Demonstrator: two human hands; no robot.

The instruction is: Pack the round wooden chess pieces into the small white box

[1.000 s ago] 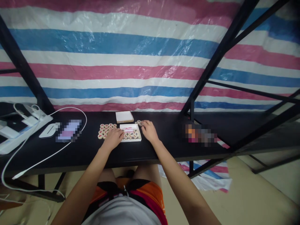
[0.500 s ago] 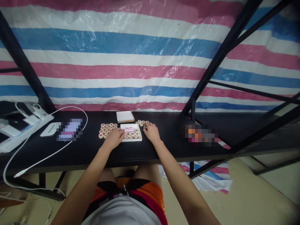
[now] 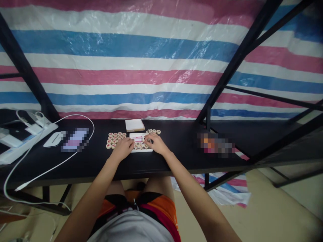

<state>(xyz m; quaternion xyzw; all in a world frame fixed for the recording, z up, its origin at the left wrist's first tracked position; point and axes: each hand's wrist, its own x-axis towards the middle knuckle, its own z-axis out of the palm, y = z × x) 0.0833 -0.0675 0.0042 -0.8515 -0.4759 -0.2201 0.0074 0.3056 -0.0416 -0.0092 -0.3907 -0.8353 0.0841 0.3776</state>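
Observation:
A white box (image 3: 142,151) on the black table holds several round pieces with dark characters and something pink and white. My left hand (image 3: 122,149) rests at the box's left side, fingers bent and closed at its edge. Over the right part of the box, my right hand (image 3: 155,143) pinches a round piece (image 3: 145,138), partly covered by the fingers. Left of the box are rows of round pieces with red characters (image 3: 115,135). Several more pieces (image 3: 154,131) lie behind my right hand.
A white lid (image 3: 134,124) lies behind the box. To the left are a phone (image 3: 75,139), a white device (image 3: 52,139), a power strip (image 3: 30,136) and cables. A blurred colourful item (image 3: 215,145) sits at the right. Black metal posts rise from the table.
My right hand has moved left, from the loose pieces to above the box, with a piece between its fingers. My left hand has stayed at the box's left side.

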